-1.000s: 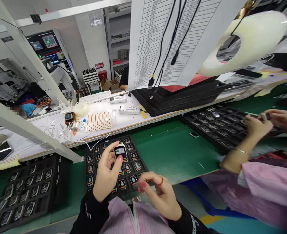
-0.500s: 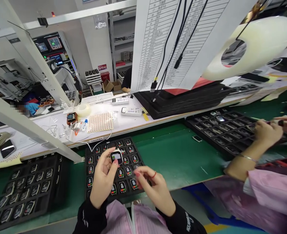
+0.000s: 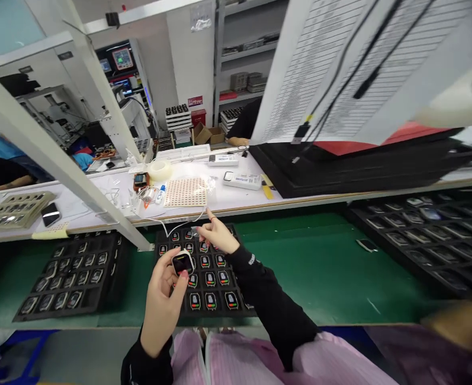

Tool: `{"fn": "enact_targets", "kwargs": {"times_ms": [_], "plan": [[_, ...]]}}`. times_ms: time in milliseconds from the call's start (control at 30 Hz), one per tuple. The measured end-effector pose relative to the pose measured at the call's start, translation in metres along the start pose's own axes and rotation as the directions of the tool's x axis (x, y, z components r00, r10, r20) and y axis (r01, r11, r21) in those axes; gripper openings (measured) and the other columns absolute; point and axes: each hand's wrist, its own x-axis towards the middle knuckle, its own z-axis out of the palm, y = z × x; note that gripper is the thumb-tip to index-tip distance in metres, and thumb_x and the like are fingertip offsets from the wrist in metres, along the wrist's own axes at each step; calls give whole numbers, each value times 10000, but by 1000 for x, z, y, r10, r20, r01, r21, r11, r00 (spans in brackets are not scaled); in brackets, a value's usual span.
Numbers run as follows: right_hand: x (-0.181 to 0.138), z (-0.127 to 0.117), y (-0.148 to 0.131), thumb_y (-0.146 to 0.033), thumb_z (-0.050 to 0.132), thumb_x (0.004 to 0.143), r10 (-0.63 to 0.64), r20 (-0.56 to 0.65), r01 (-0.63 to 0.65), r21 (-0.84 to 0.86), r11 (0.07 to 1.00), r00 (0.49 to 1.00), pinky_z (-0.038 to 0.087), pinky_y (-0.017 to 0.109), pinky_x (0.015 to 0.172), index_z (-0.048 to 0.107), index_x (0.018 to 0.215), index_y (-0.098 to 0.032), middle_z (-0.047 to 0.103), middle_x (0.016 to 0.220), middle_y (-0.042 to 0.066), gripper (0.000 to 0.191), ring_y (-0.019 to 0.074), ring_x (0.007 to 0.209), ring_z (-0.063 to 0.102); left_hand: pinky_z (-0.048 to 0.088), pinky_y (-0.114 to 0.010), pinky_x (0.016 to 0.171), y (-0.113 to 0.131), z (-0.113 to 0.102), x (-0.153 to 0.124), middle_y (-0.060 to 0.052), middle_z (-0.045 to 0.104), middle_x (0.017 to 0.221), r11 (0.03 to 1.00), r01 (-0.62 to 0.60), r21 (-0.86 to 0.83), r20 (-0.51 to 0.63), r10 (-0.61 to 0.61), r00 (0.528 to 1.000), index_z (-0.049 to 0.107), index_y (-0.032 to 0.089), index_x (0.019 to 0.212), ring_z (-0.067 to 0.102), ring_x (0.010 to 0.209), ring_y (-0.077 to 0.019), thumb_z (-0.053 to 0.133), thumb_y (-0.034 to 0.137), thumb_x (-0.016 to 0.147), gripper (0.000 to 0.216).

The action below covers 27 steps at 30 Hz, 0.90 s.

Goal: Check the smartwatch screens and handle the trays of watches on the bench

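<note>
My left hand (image 3: 162, 302) is shut on a square smartwatch body (image 3: 182, 263) with a white rim and dark screen, holding it above a black tray (image 3: 215, 313). That tray carries rows of similar small devices, each showing a coloured mark, and my left hand hides part of them. My right hand (image 3: 217, 238) is over the tray's far end with its fingers apart, close to a thin white cable (image 3: 183, 226). It holds nothing that I can see.
Another black tray (image 3: 71, 278) stands to the left and a third (image 3: 420, 240) to the right on the green mat (image 3: 308, 267). A phone (image 3: 366, 245) lies on the mat. A white shelf (image 3: 236, 195) behind holds tape and a perforated sheet. A co-worker's blurred arm (image 3: 456, 321) shows at lower right.
The view has swung left. My right hand has moved away from the watch to the tray's far end, with the forearm stretched out. My left hand keeps the watch. The co-worker's hands have mostly left view.
</note>
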Motion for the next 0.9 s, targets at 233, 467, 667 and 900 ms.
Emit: {"fn": "enact_targets", "kwargs": {"times_ms": [233,467,667,900], "plan": [[-37,11,34,-515,567,837,21,202,-9,-61,998,979,356,187,401,111,1536,-64,563,587,-48,948,100,422,420,513,-244,836,5,-15,-12,-58,592,1206,1000,-10,-22,-76,8,997,496,271,1271,591,778,-95,599,309,901,386],[-95,38,92,-591,561,813,233,365,-201,-124,972,901,368,189,395,171,1513,-8,559,591,-36,991,107,452,419,496,-226,846,22,-17,1,-41,633,1004,987,-149,65,-128,157,979,490,265,1283,617,930,-139,625,267,877,427],[-114,39,83,-644,577,777,252,290,-252,-37,967,923,364,188,399,232,1492,-16,549,586,-45,1012,98,432,410,534,-269,801,47,-9,36,-95,611,1171,938,-331,103,-100,341,935,518,226,1259,612,1064,-219,660,251,832,450],[-123,19,73,-669,606,758,248,233,-250,-23,968,940,340,193,409,504,1302,-57,589,609,-15,825,77,410,401,545,-256,800,68,5,53,-75,571,1261,881,-464,91,-66,470,880,548,235,1220,611,1032,-191,660,231,830,406]]}}
